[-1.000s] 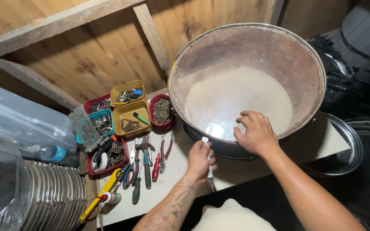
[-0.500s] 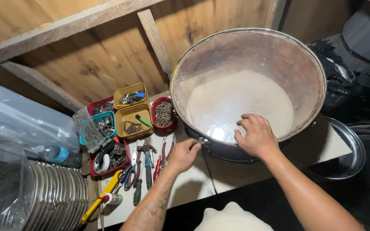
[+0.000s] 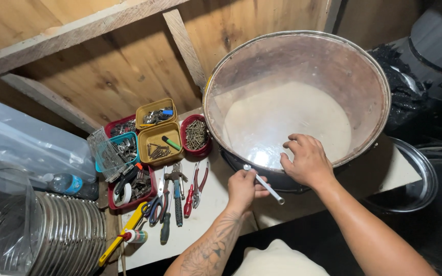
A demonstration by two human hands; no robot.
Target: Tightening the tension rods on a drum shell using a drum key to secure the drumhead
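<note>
A large round drum (image 3: 303, 97) with a metal rim and a translucent skin lies tilted on a white workbench (image 3: 216, 209). My right hand (image 3: 307, 161) rests flat on the skin at the near rim. My left hand (image 3: 244, 188) grips a slim metal wrench (image 3: 264, 184) at the drum's near rim, its head at the rim and its shaft pointing toward me.
Left of the drum stand small trays of screws and bits (image 3: 157, 138) and a red cup of screws (image 3: 196, 134). Pliers, scissors and screwdrivers (image 3: 177, 197) lie on the bench. Stacked metal hoops (image 3: 62, 235), a plastic bottle (image 3: 70, 184), a second hoop (image 3: 410, 179) and wooden wall boards surround it.
My left hand reached left toward the tools empty, then came back to the drum rim holding the metal wrench. My right hand stayed on the skin.
</note>
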